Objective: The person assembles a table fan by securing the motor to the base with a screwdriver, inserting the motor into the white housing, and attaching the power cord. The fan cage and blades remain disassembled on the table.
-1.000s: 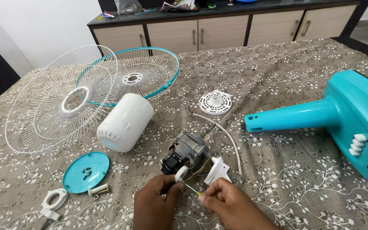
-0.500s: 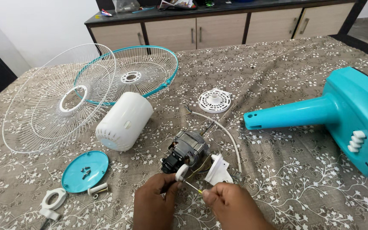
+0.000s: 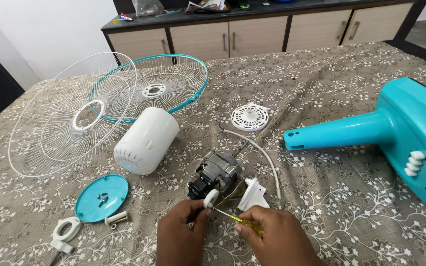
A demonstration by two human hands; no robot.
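Open cloth right of the motor (image 3: 216, 173); blocked left by white housing (image 3: 145, 141), behind by curved cable (image 3: 261, 153), teal stand (image 3: 371, 133).

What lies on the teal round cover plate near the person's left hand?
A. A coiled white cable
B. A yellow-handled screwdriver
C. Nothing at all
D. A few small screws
D: a few small dark screws lie on the teal round cover plate; the yellow-handled screwdriver is in the right hand.

A table spread with a grey floral cloth (image 3: 321, 79) is bearing two wire fan guards (image 3: 70, 123), a white motor cover (image 3: 146, 140), a bare motor (image 3: 218, 172), a white round grille piece (image 3: 250, 117), a turquoise fan stand (image 3: 371, 130), a turquoise disc holding screws (image 3: 102, 198) and a white clamp ring (image 3: 65, 231).
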